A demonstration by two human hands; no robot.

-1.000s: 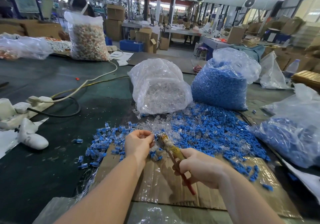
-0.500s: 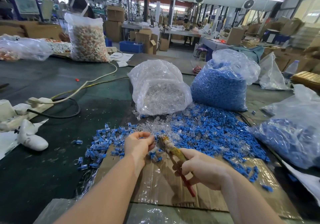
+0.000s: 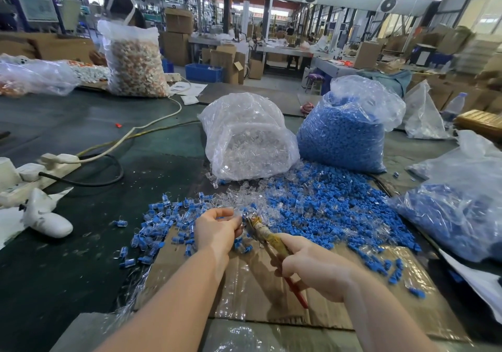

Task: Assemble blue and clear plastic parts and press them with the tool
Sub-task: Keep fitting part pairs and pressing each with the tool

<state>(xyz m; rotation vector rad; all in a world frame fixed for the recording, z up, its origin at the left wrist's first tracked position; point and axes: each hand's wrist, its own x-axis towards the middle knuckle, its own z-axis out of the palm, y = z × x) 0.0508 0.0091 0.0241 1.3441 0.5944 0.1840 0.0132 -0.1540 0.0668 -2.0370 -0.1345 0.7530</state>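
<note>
The loose parts (image 3: 312,202) were bright blue mixed with clear, on brown cardboard (image 3: 258,283). At twelve o'clock stood a clear-filled bag (image 3: 250,139); at one, a blue-filled bag (image 3: 345,134). The tool (image 3: 267,236) had yellowish, red-tipped handles.

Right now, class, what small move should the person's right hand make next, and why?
Probably squeeze the pliers. The right hand grips their handles, and their tip meets a small part pinched by the left hand, so pressing seems due.

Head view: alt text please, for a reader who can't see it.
A person's left hand pinches a small plastic part at the nose of pliers gripped by the right hand, above cardboard strewn with loose blue parts.
</note>
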